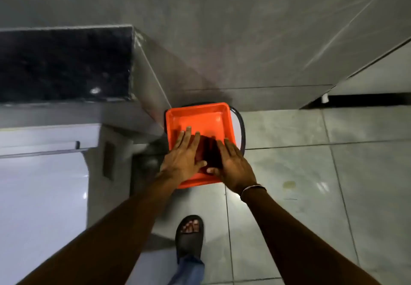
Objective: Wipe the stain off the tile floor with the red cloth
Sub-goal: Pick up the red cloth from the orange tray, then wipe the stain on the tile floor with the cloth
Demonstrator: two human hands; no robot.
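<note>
A dark red cloth (209,152) lies in an orange square tray (200,120) that rests on a black-rimmed bucket (241,127) by the wall. My left hand (183,158) lies flat with spread fingers on the cloth's left side. My right hand (233,167) presses on the cloth's right side, thumb at its near edge. Neither hand is closed around the cloth. A pale yellowish stain (289,184) marks the grey tile floor (311,218) to the right of my right wrist.
A black stone countertop (64,64) and a grey cabinet corner (146,66) stand at the left. A white appliance (42,184) sits below it. My foot in a black sandal (189,235) is on the floor. A grey tiled wall (244,29) lies ahead.
</note>
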